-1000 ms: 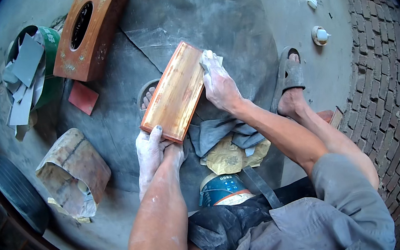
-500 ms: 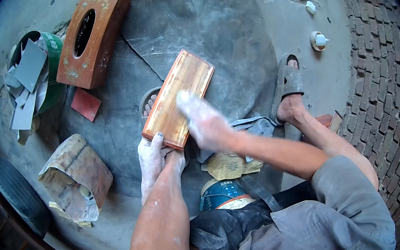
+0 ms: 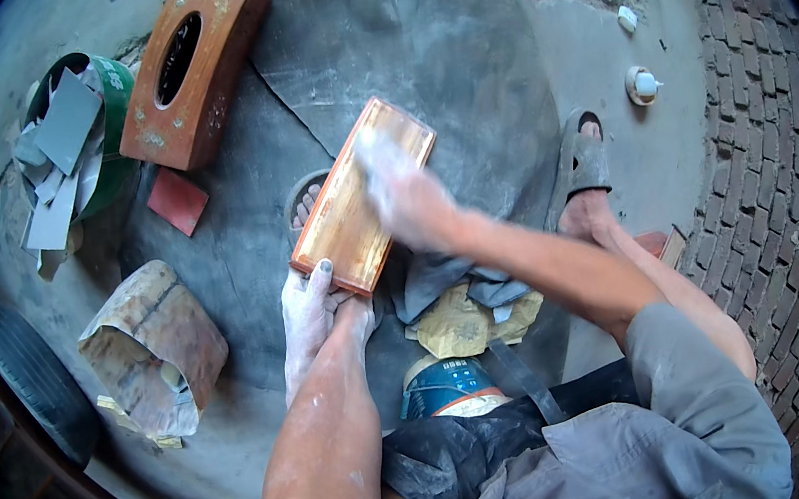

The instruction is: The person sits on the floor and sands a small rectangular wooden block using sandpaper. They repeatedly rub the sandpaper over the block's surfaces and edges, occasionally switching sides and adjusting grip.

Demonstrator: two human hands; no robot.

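Observation:
A rectangular wooden panel [image 3: 341, 229] lies tilted across my lap side, its middle worn to pale wood and its edges reddish brown. My left hand [image 3: 307, 314], dusted white, is closed round its near end, with the thumb on top. Over the far half of the panel, my right hand [image 3: 402, 194] presses down on the face. That hand is whitish and smeared by motion, its fingers drawn together; whatever lies beneath them is hidden. A sandalled foot [image 3: 306, 201] shows partly behind the panel's left edge.
A brown tissue box [image 3: 216, 64] with an oval opening stands at the far left. Beside it are a green bucket [image 3: 112, 106] of grey sheets and a red square [image 3: 178, 202]. Nearer lie a stained bag [image 3: 176, 314], a tyre [image 3: 39, 383] and a blue bucket [image 3: 447, 381].
My right hand has slid up the panel toward its far end. My left hand keeps its grip on the near end. The whole view has shifted slightly.

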